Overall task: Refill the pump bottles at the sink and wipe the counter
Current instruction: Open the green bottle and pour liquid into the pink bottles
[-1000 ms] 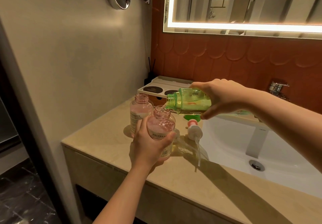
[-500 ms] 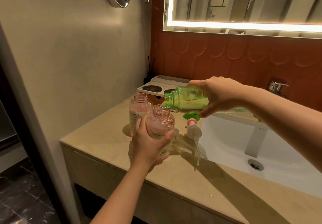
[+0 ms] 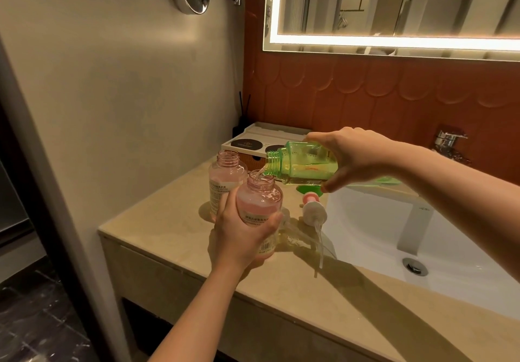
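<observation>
Head view: refill under way. Right hand, fingers wrapped round the green bottle, tips it near-level. A thin stream runs into the open neck of the front pink bottle. Left hand grips that bottle's lower half over the desk, left of the sink. Vs 1 sec ago: tilt & hands barely shifted, so the pour carries on. Second pink bottle, uncapped, stands just behind; pump heads lie on the desk. Wipe-down prob. yet to come.
</observation>
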The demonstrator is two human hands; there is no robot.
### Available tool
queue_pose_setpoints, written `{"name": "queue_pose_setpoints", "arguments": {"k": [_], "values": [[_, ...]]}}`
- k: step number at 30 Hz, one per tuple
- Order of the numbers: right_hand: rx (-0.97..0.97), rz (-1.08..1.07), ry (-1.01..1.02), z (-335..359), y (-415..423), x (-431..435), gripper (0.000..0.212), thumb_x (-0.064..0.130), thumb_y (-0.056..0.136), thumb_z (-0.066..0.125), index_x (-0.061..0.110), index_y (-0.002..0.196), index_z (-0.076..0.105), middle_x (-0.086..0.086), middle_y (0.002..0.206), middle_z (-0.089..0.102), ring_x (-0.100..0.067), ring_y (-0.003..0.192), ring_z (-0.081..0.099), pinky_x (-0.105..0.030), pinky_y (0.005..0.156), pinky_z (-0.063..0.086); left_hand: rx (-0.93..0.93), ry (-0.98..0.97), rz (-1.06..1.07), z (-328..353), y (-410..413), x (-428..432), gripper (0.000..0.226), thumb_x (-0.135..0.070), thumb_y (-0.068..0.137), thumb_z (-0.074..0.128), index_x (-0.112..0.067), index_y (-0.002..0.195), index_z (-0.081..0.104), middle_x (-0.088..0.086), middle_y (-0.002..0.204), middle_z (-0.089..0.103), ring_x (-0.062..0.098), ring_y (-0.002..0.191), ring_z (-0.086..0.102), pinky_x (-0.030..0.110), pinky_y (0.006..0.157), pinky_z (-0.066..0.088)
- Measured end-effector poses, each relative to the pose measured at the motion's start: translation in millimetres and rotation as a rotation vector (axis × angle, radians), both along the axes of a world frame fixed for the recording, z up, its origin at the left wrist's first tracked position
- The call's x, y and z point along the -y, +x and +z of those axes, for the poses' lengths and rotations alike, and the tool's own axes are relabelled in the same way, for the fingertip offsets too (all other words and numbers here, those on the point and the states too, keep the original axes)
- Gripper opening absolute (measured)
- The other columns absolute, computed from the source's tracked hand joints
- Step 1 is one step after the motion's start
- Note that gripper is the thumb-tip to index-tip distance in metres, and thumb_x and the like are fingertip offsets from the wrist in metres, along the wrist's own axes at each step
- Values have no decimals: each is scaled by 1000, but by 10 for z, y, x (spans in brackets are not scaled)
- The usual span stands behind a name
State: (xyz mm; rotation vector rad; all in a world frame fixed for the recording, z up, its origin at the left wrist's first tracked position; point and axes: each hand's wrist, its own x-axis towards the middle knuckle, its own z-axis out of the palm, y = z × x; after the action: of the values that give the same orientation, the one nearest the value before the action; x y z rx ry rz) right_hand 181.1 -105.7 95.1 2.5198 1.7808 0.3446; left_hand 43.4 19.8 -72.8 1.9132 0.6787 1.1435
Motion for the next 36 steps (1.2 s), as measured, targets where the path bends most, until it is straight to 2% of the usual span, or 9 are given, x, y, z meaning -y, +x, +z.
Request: {"name": "queue_pose_setpoints", "arguments": {"k": [8, 15, 20, 23, 26, 30, 32, 36], "values": [[-101, 4, 41, -74, 18, 28, 93, 41, 66, 80, 29, 143, 29, -2, 123, 59, -23, 103, 57, -40, 84, 53, 1, -3, -6, 19, -15, 22, 96, -74, 51, 59, -24, 131, 41, -7, 120, 48, 13, 112, 50, 43, 86, 53], [-239, -1, 100, -214, 104, 46, 101, 42, 63, 81, 31, 146, 23, -1, 126, 57, -21, 109, 55, -40, 94, 48, 26, -16, -17, 23, -12, 17, 92, -73, 50, 62, -22, 125, 45, -5, 115, 51, 15, 109, 53, 46, 85, 52], [-390, 15, 164, -399, 172, 34, 101, 38, 62, 83, 28, 145, 27, -1, 126, 54, -19, 110, 54, -35, 94, 48, 29, -27, -29, 24, -9, 11, 93, -73, 50, 63, -21, 126, 45, -5, 117, 52, 14, 109, 54, 45, 86, 53], [-425, 36, 202, -487, 172, 41, 99, 34, 63, 83, 23, 145, 27, 1, 131, 50, -17, 114, 49, -33, 98, 44, 35, -46, -40, 27, -8, 12, 93, -71, 50, 65, -22, 127, 45, -5, 118, 53, 13, 110, 54, 45, 87, 53], [-453, 70, 236, -531, 142, 33, 94, 32, 63, 84, 21, 142, 32, 3, 125, 52, -16, 110, 52, -32, 96, 45, 53, -78, -63, 21, -3, 7, 90, -67, 51, 68, -23, 127, 46, -4, 120, 56, 14, 111, 55, 45, 88, 53], [-556, 77, 295, -579, 123, 35, 92, 34, 60, 84, 19, 138, 38, 1, 127, 54, -18, 112, 54, -38, 97, 47, 57, -106, -88, 48, -16, 30, 86, -62, 51, 70, -25, 126, 47, -7, 118, 59, 11, 109, 57, 42, 90, 53], [-614, 70, 337, -592, 112, 45, 98, 39, 56, 84, 17, 139, 37, -2, 127, 55, -19, 111, 55, -40, 96, 48, 67, -106, -92, 67, -27, 33, 84, -59, 50, 70, -24, 123, 49, -7, 115, 60, 10, 107, 58, 42, 88, 53], [-652, 94, 404, -596, 30, 50, 90, 32, 59, 85, 16, 135, 40, 0, 120, 60, -16, 103, 58, -27, 85, 48, 80, -76, -80, 108, -68, 20, 79, -51, 48, 69, -21, 119, 53, -7, 109, 62, 9, 101, 59, 38, 85, 54]]}}
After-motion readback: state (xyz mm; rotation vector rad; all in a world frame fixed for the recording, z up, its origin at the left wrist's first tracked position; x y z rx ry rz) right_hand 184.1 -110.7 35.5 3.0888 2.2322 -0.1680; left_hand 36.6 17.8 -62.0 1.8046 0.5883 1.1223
